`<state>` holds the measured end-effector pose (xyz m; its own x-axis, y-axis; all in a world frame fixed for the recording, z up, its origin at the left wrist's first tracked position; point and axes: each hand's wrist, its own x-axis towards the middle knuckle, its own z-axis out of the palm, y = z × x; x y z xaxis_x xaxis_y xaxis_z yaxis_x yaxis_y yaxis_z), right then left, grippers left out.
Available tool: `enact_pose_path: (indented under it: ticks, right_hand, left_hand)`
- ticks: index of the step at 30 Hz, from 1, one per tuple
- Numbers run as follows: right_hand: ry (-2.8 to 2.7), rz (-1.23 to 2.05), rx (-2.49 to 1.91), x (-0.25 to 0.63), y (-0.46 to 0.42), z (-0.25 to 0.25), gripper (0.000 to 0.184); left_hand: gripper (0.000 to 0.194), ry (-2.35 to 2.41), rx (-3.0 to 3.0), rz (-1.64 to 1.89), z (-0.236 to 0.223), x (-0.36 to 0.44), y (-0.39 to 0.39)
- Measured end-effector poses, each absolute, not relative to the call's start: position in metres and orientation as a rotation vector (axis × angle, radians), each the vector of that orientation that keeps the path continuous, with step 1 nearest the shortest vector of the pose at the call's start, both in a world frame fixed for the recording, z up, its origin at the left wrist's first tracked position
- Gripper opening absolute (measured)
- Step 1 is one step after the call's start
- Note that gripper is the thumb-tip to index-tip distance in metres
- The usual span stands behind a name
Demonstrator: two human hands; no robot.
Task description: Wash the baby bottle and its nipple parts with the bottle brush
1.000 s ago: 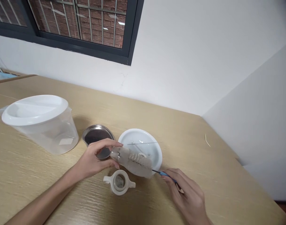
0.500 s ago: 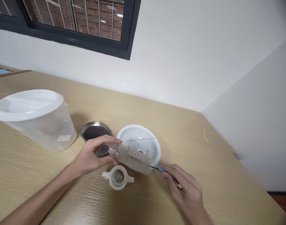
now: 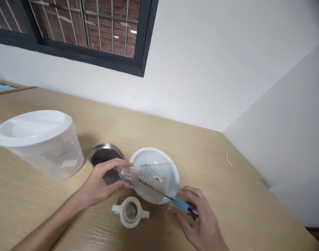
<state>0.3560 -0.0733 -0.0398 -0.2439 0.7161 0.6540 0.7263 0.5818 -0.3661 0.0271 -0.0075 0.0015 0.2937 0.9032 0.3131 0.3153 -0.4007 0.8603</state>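
Observation:
My left hand [image 3: 103, 181] pinches a small clear, rounded piece [image 3: 126, 175] between thumb and fingers; its exact kind I cannot make out. The white bristles of a bottle brush [image 3: 150, 184] run up to that piece, and whether the tip sits inside it is hard to tell. My right hand [image 3: 198, 216] holds the brush's blue handle loosely, the thumb standing a little off it. Behind the bristles lies a white oval dish [image 3: 172, 177] with a thin metal rod [image 3: 156, 164] across it. Below stands a white two-handled ring [image 3: 130, 212] with a clear middle.
A round metal lid or tin [image 3: 106, 153] lies behind my left hand. A large clear plastic tub [image 3: 57, 155] with a white rim stands at the left. A pale string-like piece [image 3: 228, 159] lies on the wooden table [image 3: 201, 150] at the right. Walls bound the far side.
My right hand has loosened and shifted its hold, so more of the blue handle shows. My left hand still holds the clear piece. The view has tilted up slightly.

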Motion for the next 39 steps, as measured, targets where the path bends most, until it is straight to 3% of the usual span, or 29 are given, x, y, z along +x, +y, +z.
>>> enact_pose_path:
  ticks: [3,9,15,25,31,39]
  right_hand:
    - [-1.826,-0.088,-1.241,0.352,-0.075,-0.045,0.031]
    - [-1.774,0.067,-1.300,0.347,-0.076,-0.045,0.026]
    - [-1.716,0.382,-1.269,0.347,-0.076,-0.046,0.063]
    - [-1.650,0.921,-1.215,0.345,-0.077,-0.018,0.040]
    - [-1.563,0.861,-1.253,0.349,-0.077,-0.019,0.045]
    - [-1.356,0.594,-1.320,0.351,-0.073,-0.027,0.032]
  left_hand:
    - [0.040,1.186,1.821,1.038,0.000,0.027,-0.007]
    - [0.045,1.161,1.747,1.014,-0.007,0.028,0.000]
    - [0.036,1.007,1.856,0.974,-0.008,0.028,0.002]
    - [0.034,0.803,1.869,1.048,-0.001,0.026,-0.003]
    - [0.038,0.891,1.777,1.070,-0.007,0.026,0.002]
    - [0.039,0.915,1.733,1.087,-0.006,0.028,0.001]
